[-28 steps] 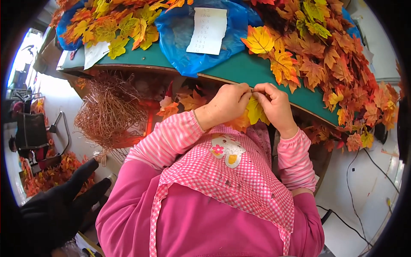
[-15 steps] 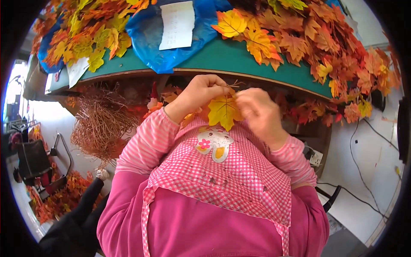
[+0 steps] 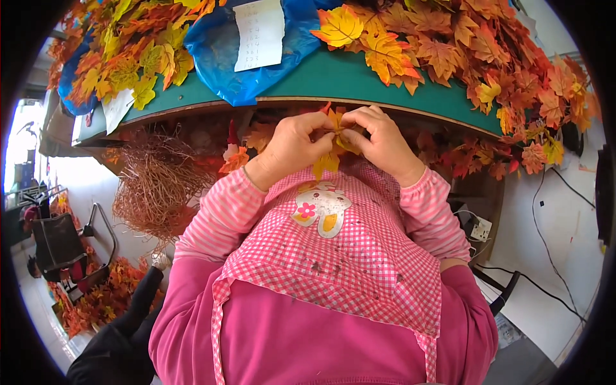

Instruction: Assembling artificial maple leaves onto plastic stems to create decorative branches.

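Right now both hands are meeting just under the front edge of the green-topped work table (image 3: 359,80), above the pink-and-white checked apron (image 3: 346,256). The left hand (image 3: 292,149) is curling its fingers inward and pinching the small yellow-orange fabric maple leaf (image 3: 328,160) near its top, while the right hand (image 3: 382,142) is closing thumb and forefinger on the same leaf from the other side, fingertips of both hands almost touching. The leaf is hanging down between the two hands, its lower lobes showing below the knuckles; whatever is at the pinch point itself is hidden by the fingers.

To do this step well, the grip probably ought to stay close to the leaf's base rather than on the lobes, so the thin fabric is not creasing. Keeping both wrists steady against the body would likely help, since the work is small and close.

On the table top a heap of orange, red and yellow artificial maple leaves (image 3: 462,58) is lying beside a blue plastic bag (image 3: 218,51) carrying a white paper slip (image 3: 260,32). A bundle of tan straw-like fibre (image 3: 157,186) is hanging under the table to the left.
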Motion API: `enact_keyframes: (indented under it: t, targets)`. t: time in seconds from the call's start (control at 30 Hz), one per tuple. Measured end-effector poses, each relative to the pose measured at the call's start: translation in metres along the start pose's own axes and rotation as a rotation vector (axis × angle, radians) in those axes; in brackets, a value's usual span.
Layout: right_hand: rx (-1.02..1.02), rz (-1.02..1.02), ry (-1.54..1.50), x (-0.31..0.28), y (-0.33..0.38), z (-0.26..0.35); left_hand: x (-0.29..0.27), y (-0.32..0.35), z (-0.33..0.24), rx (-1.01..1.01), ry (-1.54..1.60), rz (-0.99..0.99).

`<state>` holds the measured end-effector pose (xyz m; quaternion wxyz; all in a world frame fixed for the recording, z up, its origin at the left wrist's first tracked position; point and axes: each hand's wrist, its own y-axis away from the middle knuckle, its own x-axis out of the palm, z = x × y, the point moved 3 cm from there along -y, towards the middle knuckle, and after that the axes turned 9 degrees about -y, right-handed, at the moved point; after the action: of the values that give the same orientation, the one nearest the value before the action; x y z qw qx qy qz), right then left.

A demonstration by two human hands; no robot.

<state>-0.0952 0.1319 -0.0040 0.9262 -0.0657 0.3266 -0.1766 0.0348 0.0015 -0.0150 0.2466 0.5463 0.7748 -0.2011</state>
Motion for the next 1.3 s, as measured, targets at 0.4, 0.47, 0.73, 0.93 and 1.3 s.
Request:
enact_keyframes:
  t: [0.4, 0.47, 0.73, 0.93, 1.3]
  targets:
    - [0.179, 0.221, -0.122, 0.030, 0.004, -0.051, 0.021, 0.005, 0.020, -0.015, -0.257, 0.007]
    - [0.315, 0.386, -0.072, 0.049, 0.009, -0.062, 0.028, 0.005, 0.026, -0.016, -0.322, 0.016]
    - [0.104, 0.012, -0.092, -0.006, 0.029, -0.019, 0.007, 0.014, -0.010, 0.170, -0.173, -0.183]
    - [-0.016, -0.179, -0.023, -0.028, 0.018, 0.030, 0.003, -0.005, -0.044, 0.100, -0.046, -0.130]
    - [-0.136, -0.567, 0.156, -0.053, -0.049, 0.013, 0.002, -0.009, -0.018, -0.152, 0.286, -0.263]
